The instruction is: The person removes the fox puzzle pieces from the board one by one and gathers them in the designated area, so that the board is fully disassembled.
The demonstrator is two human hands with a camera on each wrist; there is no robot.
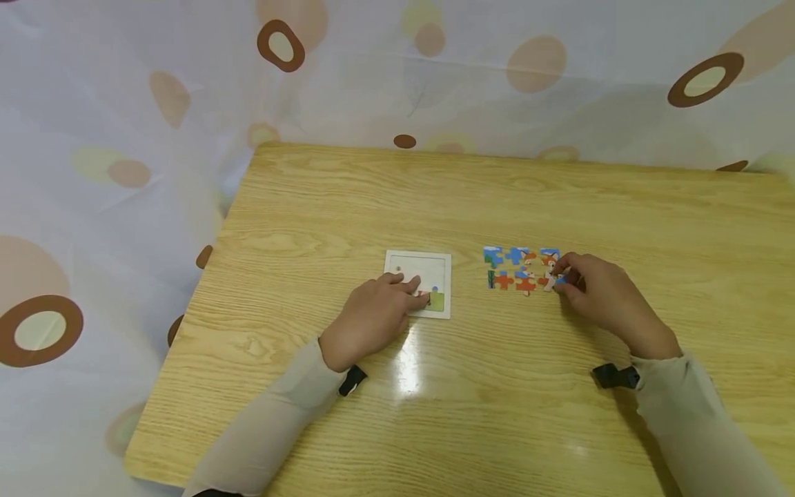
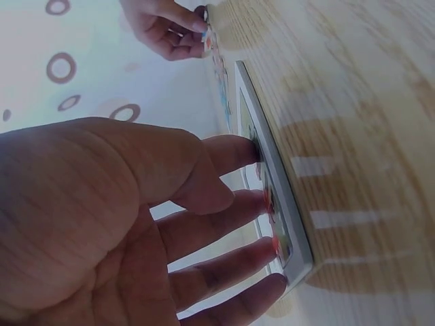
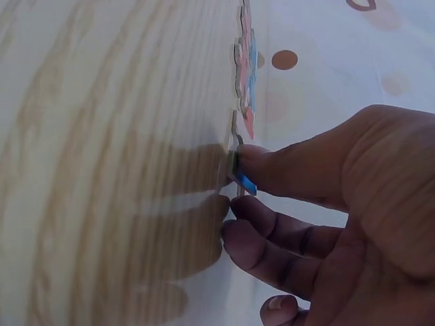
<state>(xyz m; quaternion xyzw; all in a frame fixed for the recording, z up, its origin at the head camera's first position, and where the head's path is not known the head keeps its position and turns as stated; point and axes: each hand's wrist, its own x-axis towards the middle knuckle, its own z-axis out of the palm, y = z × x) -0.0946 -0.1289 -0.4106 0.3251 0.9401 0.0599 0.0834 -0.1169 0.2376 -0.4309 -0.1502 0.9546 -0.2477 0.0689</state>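
Note:
A white square puzzle tray [image 1: 418,255] lies on the table, with a green puzzle piece [image 1: 437,301] in its near right corner. My left hand [image 1: 373,314] rests across the tray, its fairly straight fingertips pressing on pieces along the near side. Part of those pieces is hidden under the fingers. To the right, several loose jigsaw pieces [image 1: 525,283] in blue, red and white, with a fox-like animal on some, lie in two rows. At their right end my right hand [image 1: 605,297] pinches a blue-edged puzzle piece [image 3: 246,182] between thumb and fingers, close over the tabletop.
The wood-grain table [image 1: 310,207] extends around the tray and pieces. A white curtain [image 1: 466,76] with brown and beige spots hangs behind its far edge and along the left side. Light glares off the wood just in front of the tray.

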